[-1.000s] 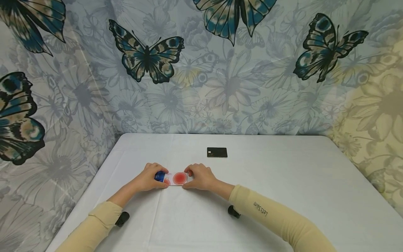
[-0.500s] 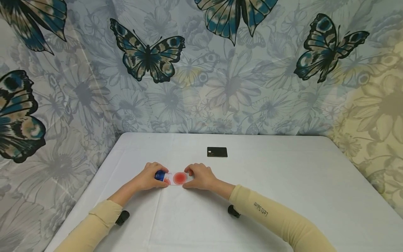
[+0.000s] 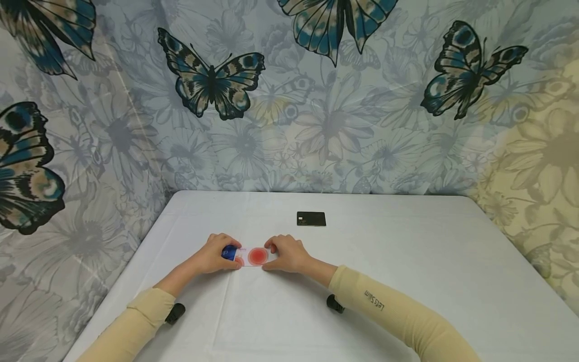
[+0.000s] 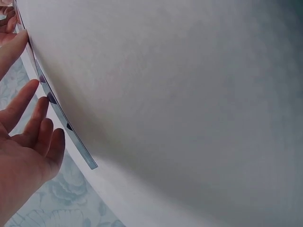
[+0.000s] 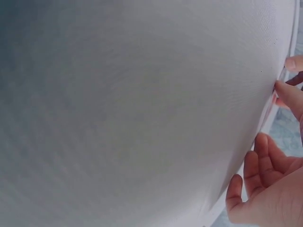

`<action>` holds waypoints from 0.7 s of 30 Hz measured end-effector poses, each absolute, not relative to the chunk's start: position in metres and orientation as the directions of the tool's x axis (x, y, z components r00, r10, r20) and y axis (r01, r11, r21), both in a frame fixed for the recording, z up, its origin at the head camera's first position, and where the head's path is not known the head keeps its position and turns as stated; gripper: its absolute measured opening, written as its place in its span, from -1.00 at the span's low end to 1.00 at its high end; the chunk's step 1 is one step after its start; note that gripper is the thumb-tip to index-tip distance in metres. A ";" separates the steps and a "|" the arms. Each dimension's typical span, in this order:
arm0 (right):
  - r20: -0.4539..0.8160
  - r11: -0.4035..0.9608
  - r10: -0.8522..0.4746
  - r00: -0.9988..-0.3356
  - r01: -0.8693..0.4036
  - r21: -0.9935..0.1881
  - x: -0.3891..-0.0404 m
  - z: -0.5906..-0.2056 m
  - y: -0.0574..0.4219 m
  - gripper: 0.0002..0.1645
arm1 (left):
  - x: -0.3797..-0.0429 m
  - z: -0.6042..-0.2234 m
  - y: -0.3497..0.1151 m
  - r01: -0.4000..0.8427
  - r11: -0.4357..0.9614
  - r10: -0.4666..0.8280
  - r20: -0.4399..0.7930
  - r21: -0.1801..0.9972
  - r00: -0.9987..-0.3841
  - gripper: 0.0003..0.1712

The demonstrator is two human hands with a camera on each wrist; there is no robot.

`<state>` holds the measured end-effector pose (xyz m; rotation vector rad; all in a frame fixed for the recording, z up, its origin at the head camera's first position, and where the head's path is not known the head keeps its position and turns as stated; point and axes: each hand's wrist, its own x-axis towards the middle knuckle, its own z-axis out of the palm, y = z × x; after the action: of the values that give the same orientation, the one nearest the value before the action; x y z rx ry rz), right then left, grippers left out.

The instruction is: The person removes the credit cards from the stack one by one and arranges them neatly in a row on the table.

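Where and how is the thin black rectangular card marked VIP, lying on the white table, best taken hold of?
Probably best pinched across its two long edges at mid-length, coming from above and the near side: the black card is thin and lies flat, long edges running left to right. The right hand is nearer, but holds a flat blue, white and red printed piece.

A white package (image 3: 251,257), blue-ended, red-circled, lies flat on the table (image 3: 407,241).
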<state>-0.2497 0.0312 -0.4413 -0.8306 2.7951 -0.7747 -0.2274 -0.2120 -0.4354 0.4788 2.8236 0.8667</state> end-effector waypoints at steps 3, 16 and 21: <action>0.030 0.702 -0.549 -0.835 -0.481 -0.525 -0.250 -0.441 0.033 -0.45 | -0.226 -0.435 -0.210 0.253 0.785 0.339 -0.050 0.565 -0.939 -0.46; 0.103 0.600 -0.561 -0.822 -0.489 -0.634 -0.248 -0.440 0.061 -0.49 | -0.216 -0.429 -0.186 0.378 0.723 0.420 0.066 0.578 -0.905 -0.48; 0.126 0.587 -0.538 -0.834 -0.477 -0.654 -0.247 -0.443 0.075 -0.50 | -0.214 -0.431 -0.174 0.418 0.681 0.450 0.107 0.601 -0.887 -0.51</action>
<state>-0.2470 0.0747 -0.4433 -0.8725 2.7222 -1.0818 -0.2144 -0.1740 -0.4307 0.7315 2.8348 0.9947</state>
